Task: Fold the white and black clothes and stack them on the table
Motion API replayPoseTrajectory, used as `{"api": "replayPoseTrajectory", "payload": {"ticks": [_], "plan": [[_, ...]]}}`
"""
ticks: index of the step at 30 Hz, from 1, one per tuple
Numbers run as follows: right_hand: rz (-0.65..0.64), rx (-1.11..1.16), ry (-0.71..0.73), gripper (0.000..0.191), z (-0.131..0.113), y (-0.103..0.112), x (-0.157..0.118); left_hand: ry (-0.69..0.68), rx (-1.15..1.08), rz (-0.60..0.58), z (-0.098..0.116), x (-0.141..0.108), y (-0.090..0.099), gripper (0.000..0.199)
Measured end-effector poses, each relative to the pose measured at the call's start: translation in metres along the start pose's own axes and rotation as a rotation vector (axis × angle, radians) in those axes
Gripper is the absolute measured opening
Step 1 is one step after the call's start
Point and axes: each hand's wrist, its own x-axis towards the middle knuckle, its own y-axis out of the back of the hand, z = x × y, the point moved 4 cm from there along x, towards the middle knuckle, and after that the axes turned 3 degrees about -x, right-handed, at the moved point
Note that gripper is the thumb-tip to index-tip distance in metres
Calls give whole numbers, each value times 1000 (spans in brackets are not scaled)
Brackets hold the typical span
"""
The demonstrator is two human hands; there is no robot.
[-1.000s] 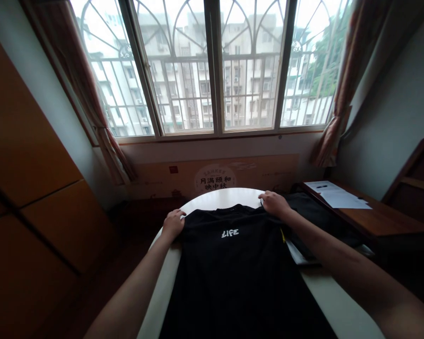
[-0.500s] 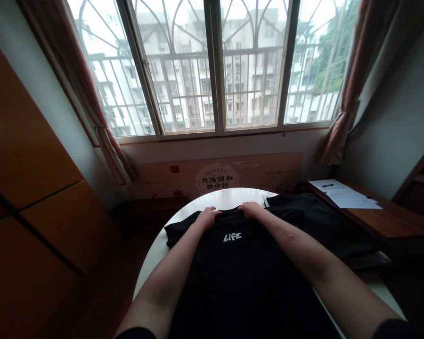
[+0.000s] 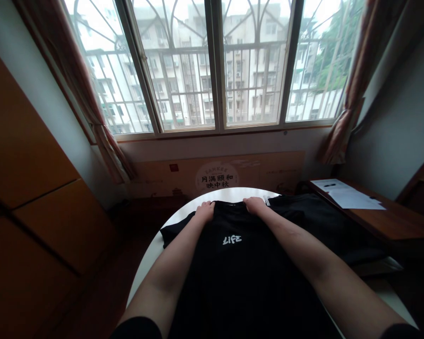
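A black T-shirt [image 3: 233, 278] with a small white print lies spread over a round white table [image 3: 148, 263], its collar at the far side. My left hand [image 3: 205, 211] grips the shirt at the left of the neckline, fingers closed on the cloth. At the right of the neckline, my right hand [image 3: 253, 205] is pinched on the fabric. The collar edge runs fairly straight between both hands. One sleeve sticks out past my left forearm.
More black clothing [image 3: 325, 221] lies to the right of the shirt. A brown wooden desk [image 3: 403, 221] with white papers [image 3: 349, 195] stands beyond it. Behind the table are a printed panel [image 3: 275, 169] and a barred window [image 3: 187, 84]. Wooden cabinet doors [image 3: 45, 235] stand left.
My hands have moved slightly apart along the neckline, drawing the collar straighter. The white print sits a little lower in view.
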Motion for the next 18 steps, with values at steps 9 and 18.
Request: {"api": "replayPoseTrajectory", "payload": {"ticks": [9,18], "plan": [[-39,38,12,71,6,-21,1,133,-89,-50,-16,20,-22,76],[-40,-14,-2,58,11,-36,-6,123,-198,130,-35,5,-20,60]]}}
